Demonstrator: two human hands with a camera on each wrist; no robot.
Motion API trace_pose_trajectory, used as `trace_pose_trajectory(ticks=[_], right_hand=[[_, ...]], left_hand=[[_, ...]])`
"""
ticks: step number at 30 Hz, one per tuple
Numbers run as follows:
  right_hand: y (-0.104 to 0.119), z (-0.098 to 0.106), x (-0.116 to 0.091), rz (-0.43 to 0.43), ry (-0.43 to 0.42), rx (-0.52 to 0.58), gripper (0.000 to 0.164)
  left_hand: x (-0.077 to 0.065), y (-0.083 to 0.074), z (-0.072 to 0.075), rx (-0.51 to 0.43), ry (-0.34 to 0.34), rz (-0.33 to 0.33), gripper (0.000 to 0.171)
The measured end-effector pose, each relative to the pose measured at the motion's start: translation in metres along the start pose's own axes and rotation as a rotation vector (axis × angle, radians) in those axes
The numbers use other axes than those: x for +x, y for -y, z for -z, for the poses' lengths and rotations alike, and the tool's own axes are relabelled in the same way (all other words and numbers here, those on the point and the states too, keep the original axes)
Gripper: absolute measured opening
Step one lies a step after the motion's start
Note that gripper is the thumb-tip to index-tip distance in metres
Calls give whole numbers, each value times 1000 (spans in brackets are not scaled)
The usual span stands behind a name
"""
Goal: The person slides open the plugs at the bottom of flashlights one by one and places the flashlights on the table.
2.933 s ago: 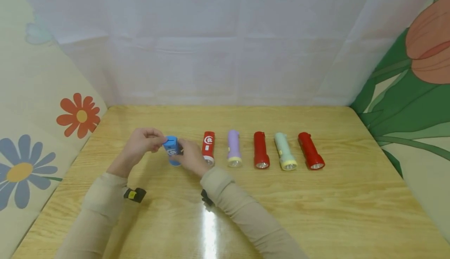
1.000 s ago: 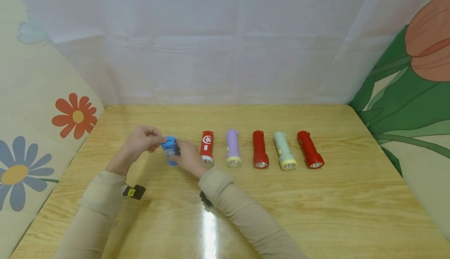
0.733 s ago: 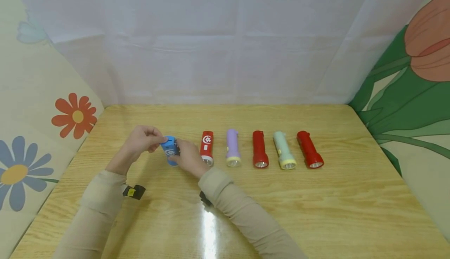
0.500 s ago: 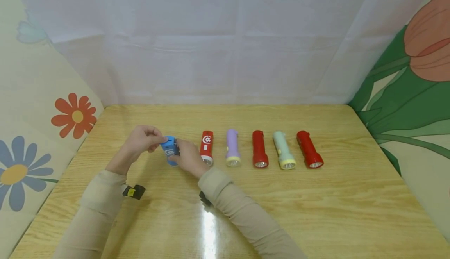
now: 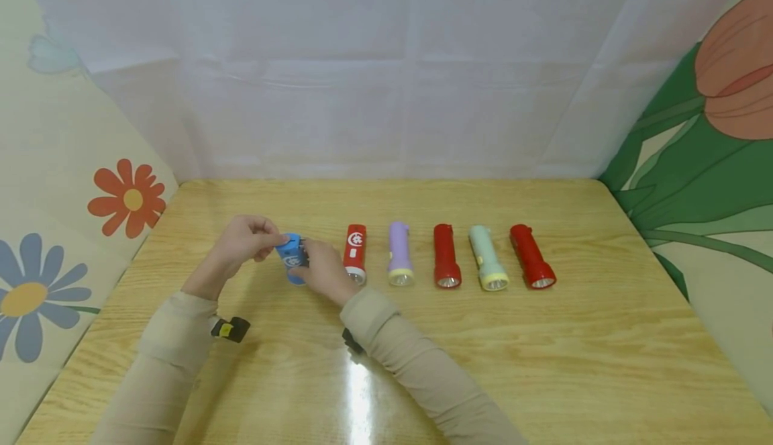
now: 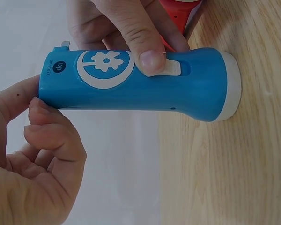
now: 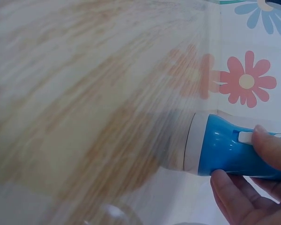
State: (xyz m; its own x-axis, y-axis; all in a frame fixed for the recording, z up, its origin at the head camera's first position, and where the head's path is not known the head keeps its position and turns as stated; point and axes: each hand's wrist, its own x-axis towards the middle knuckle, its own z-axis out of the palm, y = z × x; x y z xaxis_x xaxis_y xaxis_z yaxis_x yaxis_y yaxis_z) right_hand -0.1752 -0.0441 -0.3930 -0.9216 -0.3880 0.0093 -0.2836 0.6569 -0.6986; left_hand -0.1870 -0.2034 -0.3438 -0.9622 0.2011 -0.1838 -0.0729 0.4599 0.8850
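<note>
A blue flashlight [image 5: 292, 260] stands lens-down at the left end of the row, its white rim against the wooden table. My left hand [image 5: 244, 238] pinches its tail end between thumb and finger. The tail carries a small metal tab [image 6: 65, 44] on one side. My right hand [image 5: 326, 270] grips the body from the right. In the left wrist view, the right thumb [image 6: 152, 63] lies on the white slide switch [image 6: 172, 68], below a white moon-and-flower print. The right wrist view shows the white lens rim [image 7: 195, 144] and the right fingers under the body.
Several flashlights lie in a row to the right: a red-and-white one [image 5: 355, 247] beside my right hand, a purple one [image 5: 399, 247], a red one [image 5: 445, 250], a mint-green one [image 5: 486, 254] and another red one [image 5: 530, 250]. A white sheet [image 5: 392, 82] hangs behind the table [image 5: 543, 364].
</note>
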Motion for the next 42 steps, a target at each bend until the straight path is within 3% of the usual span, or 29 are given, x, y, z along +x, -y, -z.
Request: trace_pose_trajectory(ticks=[42], right_hand=[[0, -1, 0, -23, -12, -9, 38]], left_hand=[[-2, -1, -2, -22, 13, -23, 17]])
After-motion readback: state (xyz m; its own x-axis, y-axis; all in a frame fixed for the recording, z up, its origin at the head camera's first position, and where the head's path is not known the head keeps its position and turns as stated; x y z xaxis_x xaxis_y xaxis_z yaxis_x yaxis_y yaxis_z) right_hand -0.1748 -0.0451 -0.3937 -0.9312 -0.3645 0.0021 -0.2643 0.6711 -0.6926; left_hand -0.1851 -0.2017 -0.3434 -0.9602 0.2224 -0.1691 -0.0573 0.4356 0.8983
